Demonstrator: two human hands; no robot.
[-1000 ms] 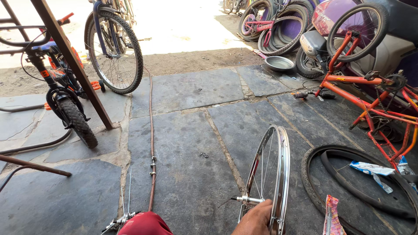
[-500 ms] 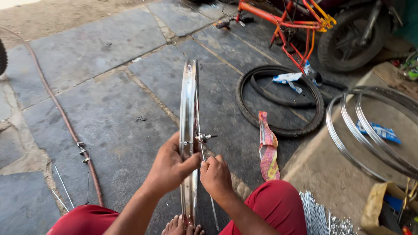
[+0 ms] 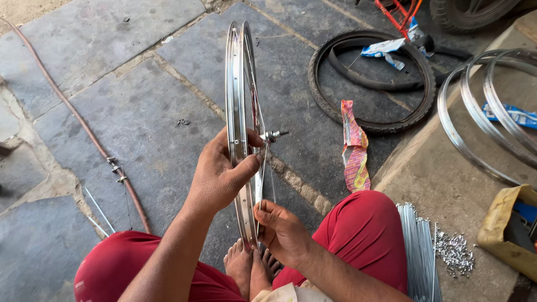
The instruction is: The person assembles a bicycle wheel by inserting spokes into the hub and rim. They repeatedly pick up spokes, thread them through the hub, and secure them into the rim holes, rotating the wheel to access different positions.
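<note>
You had the wheel rim [image 3: 239,112] standing upright on edge between your knees, its long run pointing away from you across the stone floor [image 3: 112,112]. Your left hand [image 3: 221,176] was wrapped around the near part of the rim, thumb pressed over the edge. Your right hand [image 3: 282,232] sat lower and closer to you, fingers pinched narrow right at the rim — probably on a spoke end, but I couldn't make that out. The hub axle [image 3: 273,135] stuck out to the right, just above your left thumb. A bundle of spokes [image 3: 417,251] and a scatter of small nipples [image 3: 454,251] lay by your right knee. Further out: a crumpled pink-and-yellow wrapper [image 3: 354,148], then a black tyre [image 3: 372,78] with a white-and-blue packet [image 3: 386,49] on it, and a blue packet [image 3: 512,114] inside the spare rims [image 3: 475,112].
</note>
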